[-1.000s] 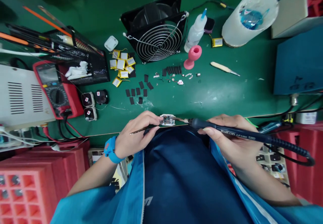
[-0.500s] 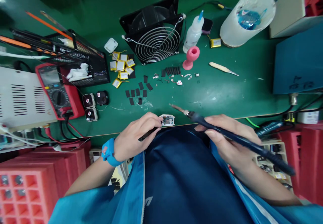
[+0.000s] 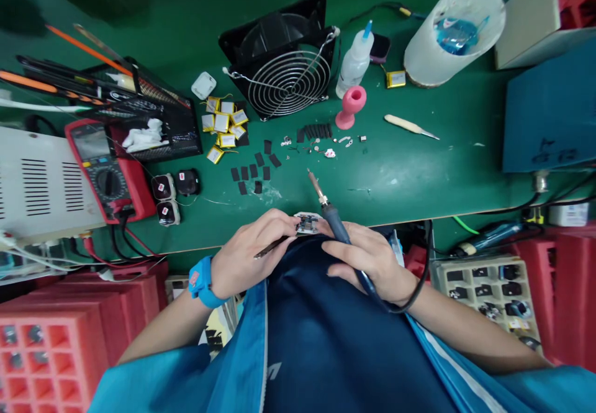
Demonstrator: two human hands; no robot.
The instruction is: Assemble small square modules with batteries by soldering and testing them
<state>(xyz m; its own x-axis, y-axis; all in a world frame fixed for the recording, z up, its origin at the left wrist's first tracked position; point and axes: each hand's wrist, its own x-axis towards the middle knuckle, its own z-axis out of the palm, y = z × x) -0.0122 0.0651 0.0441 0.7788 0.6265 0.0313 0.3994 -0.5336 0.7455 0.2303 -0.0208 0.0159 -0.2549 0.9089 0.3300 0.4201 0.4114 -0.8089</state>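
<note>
Swung upright, soldering iron (image 3: 331, 214) beside board (image 3: 307, 222).

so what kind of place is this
Most likely an electronics assembly or repair bench: the right hand holds a soldering iron over a small circuit board, with a red multimeter and small yellow battery cells on the green table.

bench: green mat (image 3: 419, 171) | front: red crates (image 3: 69, 332) | top: dark, perhaps unlit
</note>
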